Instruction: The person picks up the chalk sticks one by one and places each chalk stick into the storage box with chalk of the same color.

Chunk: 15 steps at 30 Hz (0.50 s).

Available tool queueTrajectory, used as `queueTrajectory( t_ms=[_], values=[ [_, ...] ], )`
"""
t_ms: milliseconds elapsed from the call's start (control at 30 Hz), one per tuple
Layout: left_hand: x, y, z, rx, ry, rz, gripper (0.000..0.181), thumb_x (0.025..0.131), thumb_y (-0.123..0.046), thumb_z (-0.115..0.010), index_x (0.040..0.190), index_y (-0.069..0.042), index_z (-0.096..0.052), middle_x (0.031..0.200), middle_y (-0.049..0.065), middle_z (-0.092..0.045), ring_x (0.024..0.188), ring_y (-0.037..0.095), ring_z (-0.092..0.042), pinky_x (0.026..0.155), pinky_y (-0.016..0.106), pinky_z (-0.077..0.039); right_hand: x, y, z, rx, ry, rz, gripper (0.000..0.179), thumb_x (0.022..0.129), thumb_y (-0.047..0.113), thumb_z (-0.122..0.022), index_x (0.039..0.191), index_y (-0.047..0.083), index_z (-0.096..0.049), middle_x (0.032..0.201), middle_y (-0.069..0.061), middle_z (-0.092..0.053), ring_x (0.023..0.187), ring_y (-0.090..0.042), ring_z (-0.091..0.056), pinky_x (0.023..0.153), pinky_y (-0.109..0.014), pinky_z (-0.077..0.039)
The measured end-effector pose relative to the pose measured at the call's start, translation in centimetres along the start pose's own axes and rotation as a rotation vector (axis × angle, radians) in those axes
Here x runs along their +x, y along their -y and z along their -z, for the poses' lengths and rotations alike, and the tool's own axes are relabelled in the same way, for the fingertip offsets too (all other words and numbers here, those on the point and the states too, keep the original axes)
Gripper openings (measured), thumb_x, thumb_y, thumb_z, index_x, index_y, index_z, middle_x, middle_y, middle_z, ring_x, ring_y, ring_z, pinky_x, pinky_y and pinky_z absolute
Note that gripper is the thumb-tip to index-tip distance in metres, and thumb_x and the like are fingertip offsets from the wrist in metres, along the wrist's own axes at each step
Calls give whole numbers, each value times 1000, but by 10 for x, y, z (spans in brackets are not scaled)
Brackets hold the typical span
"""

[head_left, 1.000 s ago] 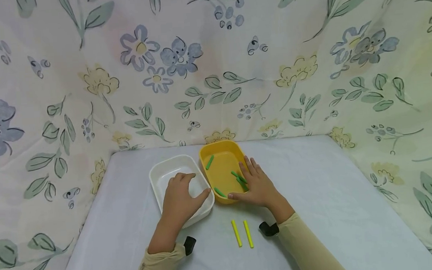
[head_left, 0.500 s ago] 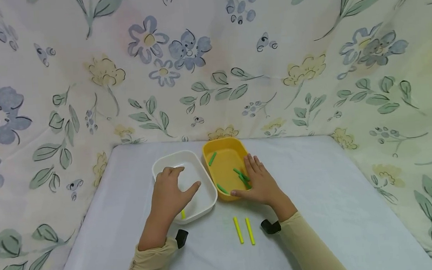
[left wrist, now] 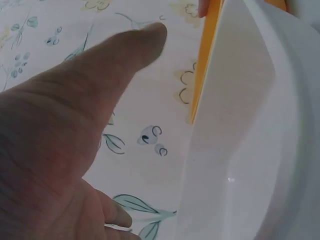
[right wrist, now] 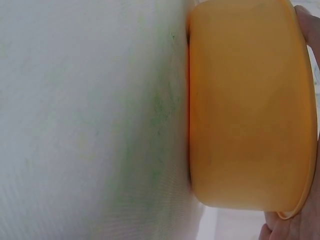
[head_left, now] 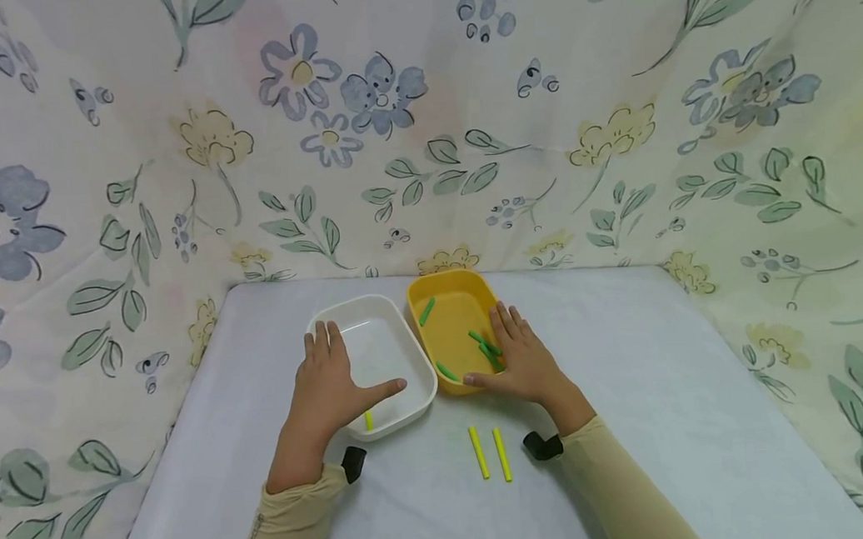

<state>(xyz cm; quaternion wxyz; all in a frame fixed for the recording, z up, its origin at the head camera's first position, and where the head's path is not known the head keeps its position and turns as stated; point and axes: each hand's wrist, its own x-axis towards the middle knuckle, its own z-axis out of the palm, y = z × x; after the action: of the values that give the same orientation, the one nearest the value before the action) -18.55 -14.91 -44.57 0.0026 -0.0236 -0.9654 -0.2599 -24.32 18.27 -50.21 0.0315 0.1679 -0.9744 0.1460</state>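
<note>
My left hand (head_left: 327, 389) is over the left side of a white rectangular tray (head_left: 430, 386), fingers straight and thumb stretched out across it. In the left wrist view the thumb (left wrist: 135, 47) points toward the tray wall, and nothing is held. A yellow stick (head_left: 368, 420) lies inside that tray near its front, partly covered by the hand. My right hand (head_left: 524, 363) rests at the right rim of a yellow tray (head_left: 445, 302), fingers straight and thumb at the front corner. Several green sticks (head_left: 426, 311) lie in the yellow tray.
Two yellow sticks (head_left: 478, 452) lie side by side on the white-covered table (head_left: 638, 422), in front of the trays. The trays stand side by side, their rims close together. A floral cloth (head_left: 421, 120) hangs behind the table.
My left hand has shifted left and its fingers have straightened. The yellow stick in the white tray has come into view. My right hand stays at the yellow tray; the head view has shifted slightly.
</note>
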Motion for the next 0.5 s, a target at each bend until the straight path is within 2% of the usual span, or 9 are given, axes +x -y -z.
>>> queueTrajectory(
  t_ms=[200,400,500],
  values=[
    [-3,5,3,7,26,-16,156,52,-89,-68,155,5,2,161,29,7,149,50,2,117,63,-18,-1,1,0,1,11,1,127,69,91,-49,158,19,8,167,-6,1,154,-32,-3,123,-51,-13],
    [-7,11,3,71,128,1,168,41,-87,-76,151,14,3,158,36,9,147,53,6,116,65,-17,-2,3,1,-1,18,-5,128,69,92,-48,159,15,2,167,-6,1,154,-31,-3,123,-51,-13],
    [-6,13,1,72,162,11,171,39,-86,-77,150,15,5,157,36,13,147,53,8,117,66,-15,-1,3,1,-5,22,-17,128,68,93,-46,159,16,2,167,-4,2,154,-29,-1,124,-50,-12]
  ],
)
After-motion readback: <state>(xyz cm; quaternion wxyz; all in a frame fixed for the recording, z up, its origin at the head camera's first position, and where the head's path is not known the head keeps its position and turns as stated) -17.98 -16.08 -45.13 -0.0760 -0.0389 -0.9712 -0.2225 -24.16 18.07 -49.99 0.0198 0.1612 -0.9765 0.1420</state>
